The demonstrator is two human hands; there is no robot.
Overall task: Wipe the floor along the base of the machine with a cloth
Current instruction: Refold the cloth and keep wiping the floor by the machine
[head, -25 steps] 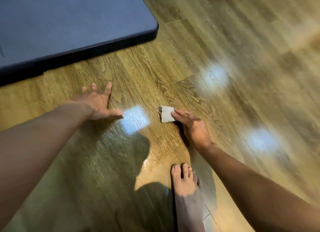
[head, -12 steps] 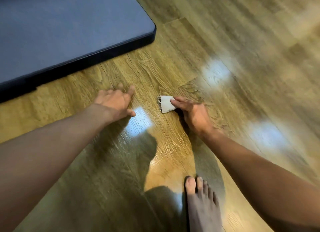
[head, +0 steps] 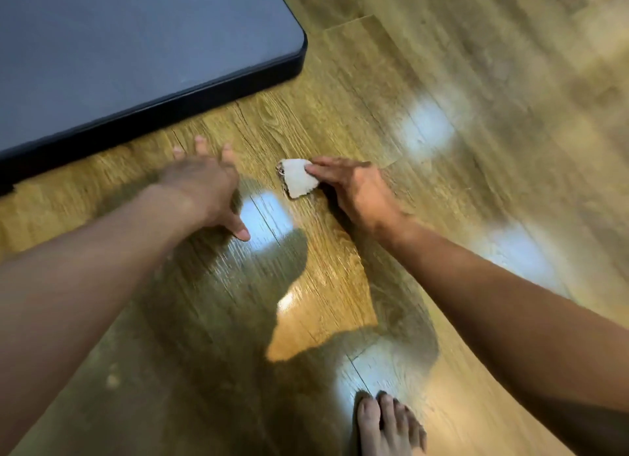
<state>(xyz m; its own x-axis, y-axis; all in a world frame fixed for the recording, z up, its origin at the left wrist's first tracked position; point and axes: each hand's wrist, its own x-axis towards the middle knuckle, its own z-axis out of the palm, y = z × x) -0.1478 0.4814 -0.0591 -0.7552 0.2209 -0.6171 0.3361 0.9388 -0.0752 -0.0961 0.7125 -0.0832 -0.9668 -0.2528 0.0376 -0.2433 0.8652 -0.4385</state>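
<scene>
A: Where is the cloth (head: pixel 299 179) now?

B: It lies flat on the floor (head: pixel 391 81), a small pale piece. The right hand (head: pixel 354 190) presses it down with flat fingers on its 3 o'clock edge; it does not grip it.

A: And the left hand (head: pixel 204 183)?

B: Spread wide and empty, resting on the floor at 9 o'clock from the cloth, just beside it.

A: Which way is the machine (head: pixel 136 47)?

B: Its dark base edge runs from 8 o'clock up to 2 o'clock, and it lies toward 11 o'clock from the cloth, apart from it. I think the right hand must push the cloth that way, then slide along this edge.
</scene>
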